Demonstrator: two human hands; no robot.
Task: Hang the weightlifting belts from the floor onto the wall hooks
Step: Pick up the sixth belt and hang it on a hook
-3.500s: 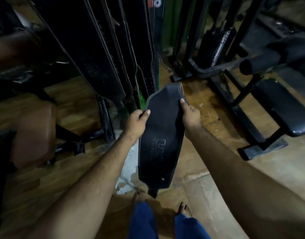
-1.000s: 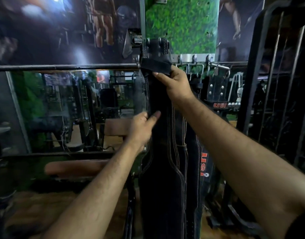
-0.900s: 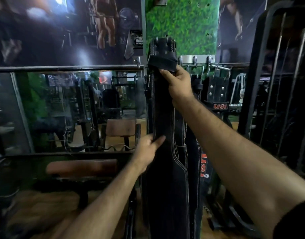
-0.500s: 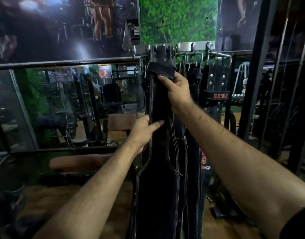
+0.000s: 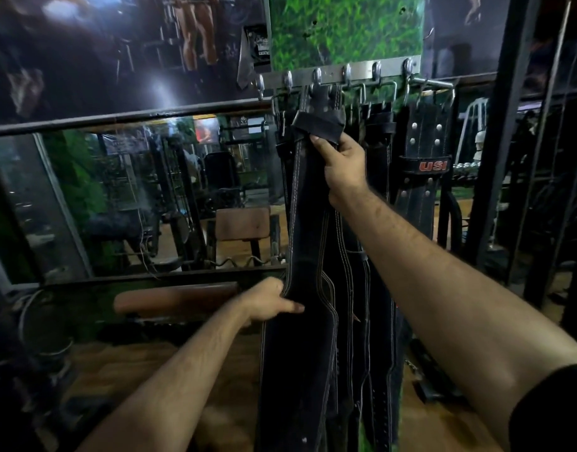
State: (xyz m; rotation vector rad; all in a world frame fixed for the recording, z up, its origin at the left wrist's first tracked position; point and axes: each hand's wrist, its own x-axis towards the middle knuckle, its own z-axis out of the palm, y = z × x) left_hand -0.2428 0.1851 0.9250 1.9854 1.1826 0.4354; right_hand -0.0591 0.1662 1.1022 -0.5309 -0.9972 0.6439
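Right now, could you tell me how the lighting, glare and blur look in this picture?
Head view: dim overall; a bright glare spot on the glossy poster; wide-angle bending of the rack uprights; the belt dark, its stitching sharp; the floor smeared at the bottom edge.

A single wide-angle view comes from the person's head, facing forward and slightly down at a wall close ahead, where a metal hook rail (image 5: 339, 75) sits near the top of the frame against a green panel (image 5: 346, 27). Both forearms reach in from the bottom edge, so the hands, left (image 5: 267, 301) and right (image 5: 342, 168), lie at arm's length in mid-frame. A mirror (image 5: 134, 197) fills the left side, a dark rack frame (image 5: 499, 151) the right; straight lines bend near the edges
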